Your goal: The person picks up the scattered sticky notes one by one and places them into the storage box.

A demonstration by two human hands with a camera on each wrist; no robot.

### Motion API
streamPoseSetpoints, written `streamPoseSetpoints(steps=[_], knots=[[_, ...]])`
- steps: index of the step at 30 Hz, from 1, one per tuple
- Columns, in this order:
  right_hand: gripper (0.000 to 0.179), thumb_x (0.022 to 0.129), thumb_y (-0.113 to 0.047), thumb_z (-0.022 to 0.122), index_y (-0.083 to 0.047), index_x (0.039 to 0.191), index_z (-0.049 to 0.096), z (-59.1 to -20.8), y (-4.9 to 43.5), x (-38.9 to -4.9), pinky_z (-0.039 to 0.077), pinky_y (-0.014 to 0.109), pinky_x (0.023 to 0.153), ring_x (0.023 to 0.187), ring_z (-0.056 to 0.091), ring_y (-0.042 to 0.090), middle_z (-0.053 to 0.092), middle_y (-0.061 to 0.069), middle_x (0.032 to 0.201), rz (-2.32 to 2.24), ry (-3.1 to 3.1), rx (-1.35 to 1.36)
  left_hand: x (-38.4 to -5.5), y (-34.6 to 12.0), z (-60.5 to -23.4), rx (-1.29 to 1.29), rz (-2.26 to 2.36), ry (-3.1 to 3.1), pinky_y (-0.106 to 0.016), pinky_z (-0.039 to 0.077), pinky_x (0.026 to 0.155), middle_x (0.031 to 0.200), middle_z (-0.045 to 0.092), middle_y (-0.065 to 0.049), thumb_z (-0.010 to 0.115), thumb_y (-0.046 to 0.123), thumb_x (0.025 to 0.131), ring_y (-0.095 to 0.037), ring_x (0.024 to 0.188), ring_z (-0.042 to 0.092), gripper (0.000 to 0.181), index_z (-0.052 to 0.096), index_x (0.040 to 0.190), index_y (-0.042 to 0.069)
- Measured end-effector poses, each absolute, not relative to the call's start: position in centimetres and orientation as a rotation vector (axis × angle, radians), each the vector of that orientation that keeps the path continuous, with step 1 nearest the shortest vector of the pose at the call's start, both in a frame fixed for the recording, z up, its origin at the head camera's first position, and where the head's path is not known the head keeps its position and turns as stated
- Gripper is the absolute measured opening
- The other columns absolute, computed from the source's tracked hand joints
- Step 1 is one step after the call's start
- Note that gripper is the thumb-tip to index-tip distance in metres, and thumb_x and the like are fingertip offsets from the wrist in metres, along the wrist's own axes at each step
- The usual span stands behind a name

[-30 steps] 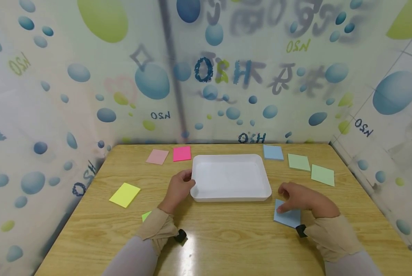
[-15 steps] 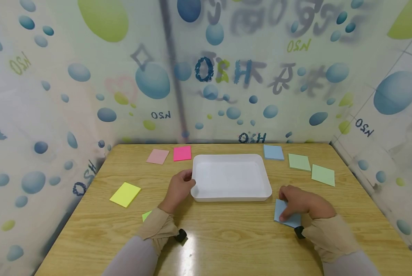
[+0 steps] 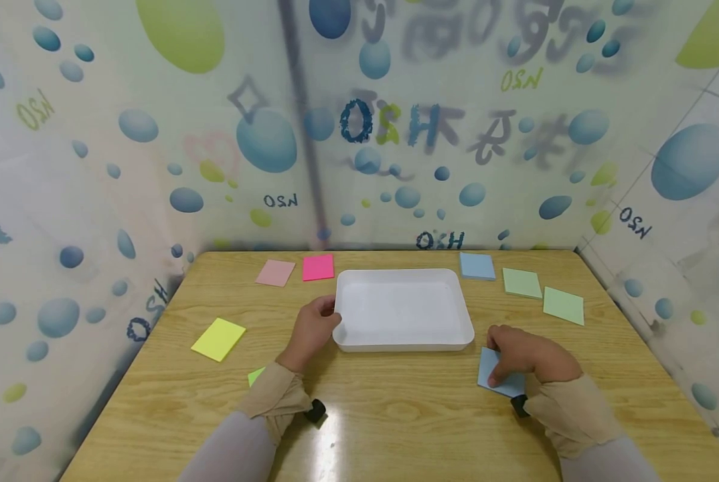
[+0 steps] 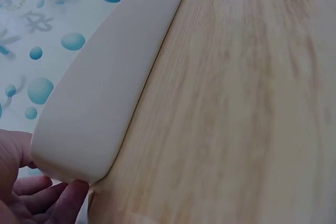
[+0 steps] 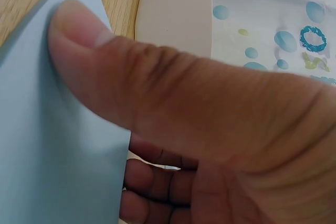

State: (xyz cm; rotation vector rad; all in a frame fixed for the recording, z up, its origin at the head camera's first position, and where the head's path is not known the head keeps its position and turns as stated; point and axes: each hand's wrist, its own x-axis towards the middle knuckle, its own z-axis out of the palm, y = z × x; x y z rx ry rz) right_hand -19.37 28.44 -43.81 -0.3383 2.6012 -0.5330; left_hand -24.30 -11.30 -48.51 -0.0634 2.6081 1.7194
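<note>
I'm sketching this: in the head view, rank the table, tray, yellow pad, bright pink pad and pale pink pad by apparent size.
1. table
2. white tray
3. yellow pad, though nearer than the next two
Last: bright pink pad, pale pink pad; too alike to rank.

Small screened-off table space; home, office or workshop cannot be told.
A left sheet (image 3: 52,214), a far sheet (image 3: 389,157) and a right sheet (image 3: 685,261), printed with blue bubbles and mirror-reversed lettering, surround a wood-grain table (image 3: 408,395) on three sides.
</note>
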Motion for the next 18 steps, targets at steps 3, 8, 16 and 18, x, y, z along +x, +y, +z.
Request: streamPoseSetpoints(steps=[3,8,16,18], knots=[[0.049,0.07,-0.018,0.096,-0.006,0.097,0.056,-43.84,28.39,-19.35,0.043,0.032,0.073,0.082,0.049,0.02,0.056,0.004,0.09,-0.531,2.6,-0.317,-24.27,-11.31,-48.49,-0.062,1.717,2.609,-0.046,0.054,0.102,0.13,0.07,-0.014,0.062,0.009,0.096,-0.028,0.12,0.064,0.04,0.066,0.136,0.004],[0.049,0.071,-0.018,0.095,-0.005,0.097,0.055,-43.7,28.21,-19.29,0.043,0.032,0.072,0.082,0.049,0.02,0.055,0.004,0.089,-0.526,2.599,-0.282,-24.27,-11.3,-48.47,-0.063,1.711,2.613,-0.045,0.054,0.102,0.13,0.07,-0.013,0.062,0.009,0.096,-0.028,0.12,0.064,0.04,0.066,0.136,0.004],[0.05,0.072,-0.019,0.095,-0.005,0.099,0.055,-43.36,27.9,-19.13,0.042,0.032,0.071,0.081,0.05,0.021,0.055,0.004,0.088,-0.492,2.597,-0.249,-24.26,-11.25,-48.58,-0.056,1.701,2.623,-0.045,0.055,0.102,0.131,0.07,-0.013,0.062,0.009,0.096,-0.028,0.119,0.064,0.041,0.066,0.137,0.004],[0.048,0.072,-0.019,0.094,-0.005,0.098,0.056,-43.32,27.87,-19.1,0.042,0.032,0.071,0.081,0.05,0.021,0.056,0.004,0.088,-0.485,2.596,-0.247,-24.28,-11.25,-48.59,-0.059,1.702,2.623,-0.045,0.055,0.102,0.131,0.07,-0.013,0.062,0.009,0.096,-0.028,0.119,0.064,0.041,0.066,0.136,0.004]])
